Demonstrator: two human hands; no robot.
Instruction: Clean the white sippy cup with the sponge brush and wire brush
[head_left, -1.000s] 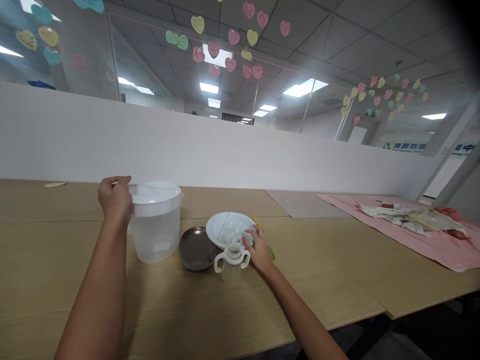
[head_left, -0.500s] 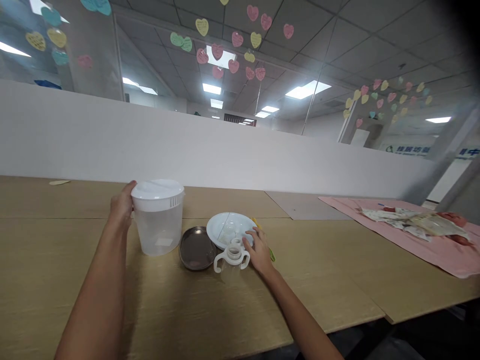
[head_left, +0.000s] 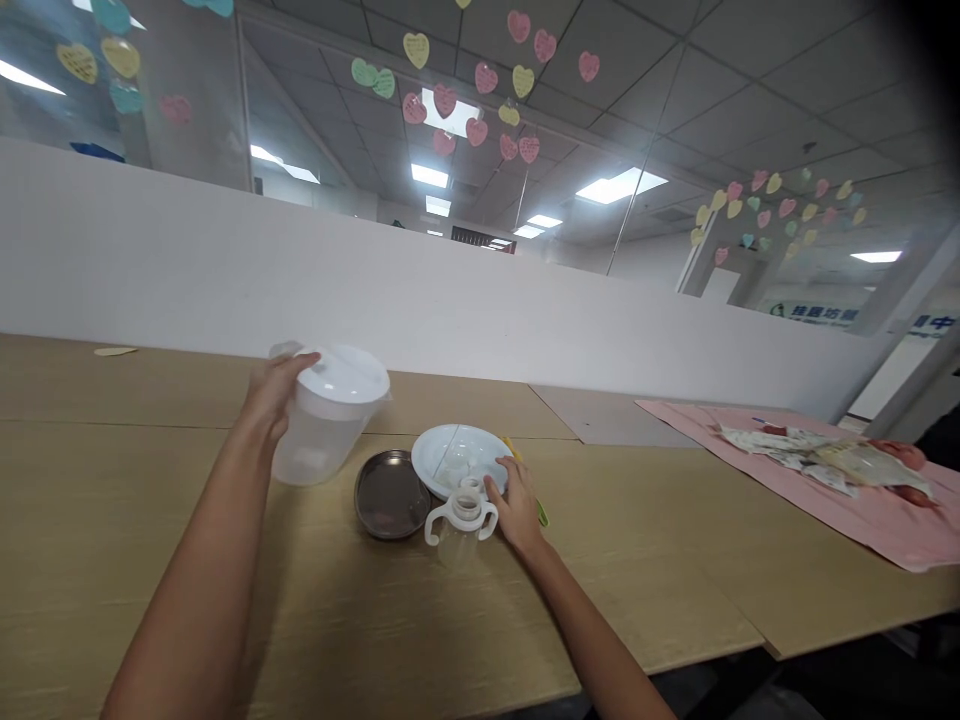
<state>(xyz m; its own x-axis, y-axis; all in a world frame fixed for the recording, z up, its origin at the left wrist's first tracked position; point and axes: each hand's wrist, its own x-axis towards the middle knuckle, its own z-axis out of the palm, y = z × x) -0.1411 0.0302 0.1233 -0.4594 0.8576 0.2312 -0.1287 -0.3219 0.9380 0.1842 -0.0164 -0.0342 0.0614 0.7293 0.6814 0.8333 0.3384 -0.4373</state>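
My left hand (head_left: 274, 395) grips a translucent plastic pitcher (head_left: 319, 445) by its upper left side, with the thumb on its white lid (head_left: 346, 374). The pitcher leans to the right and is slightly blurred. My right hand (head_left: 517, 500) closes on the right rim of a white bowl (head_left: 435, 450), which has something clear inside. In front of the bowl stands a clear baby bottle (head_left: 457, 545) with a white two-handled collar and an open neck, close to my right thumb. Left of them lies a dark oval metal dish (head_left: 391, 497).
Behind my right hand, yellow (head_left: 508, 443) and green (head_left: 543, 514) pieces peek out. Farther right, a pink cloth (head_left: 847, 520) carries crumpled bags and reddish items. A flat pale piece (head_left: 116, 351) lies at the back left. A white partition (head_left: 450, 300) borders the wooden table (head_left: 375, 640).
The pitcher has gone from upright to tilted rightward, its lid shifting right, as my left hand moved right with it. My right hand, the bowl, bottle and dish stay nearly in place.
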